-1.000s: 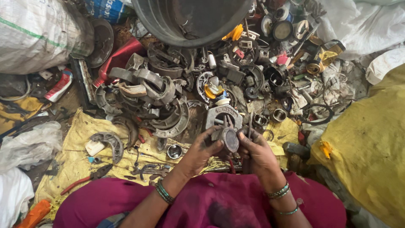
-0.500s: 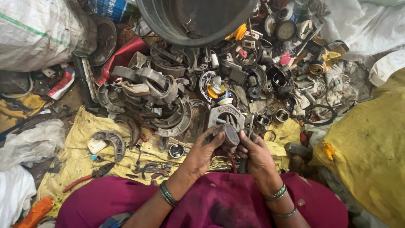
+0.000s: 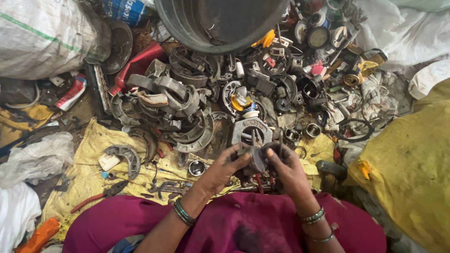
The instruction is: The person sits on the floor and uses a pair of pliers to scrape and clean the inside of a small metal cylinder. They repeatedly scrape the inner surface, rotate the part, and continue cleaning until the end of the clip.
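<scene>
Scrap heap (image 3: 187, 107) lies before the hands (image 3: 255, 161), bucket (image 3: 220, 23) behind it

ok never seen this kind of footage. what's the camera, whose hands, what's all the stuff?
One camera, worn on a person's head, looks straight down at their lap and the ground. The left hand and right hand are that person's own, bangles on both wrists. Together they grip a small dark metal part; the right also seems to hold a thin tool, hard to tell which. In front lies a scrap pile on a yellow sack: curved brake shoes, a metal ring, red-handled pliers, and a big dark tub above.
</scene>
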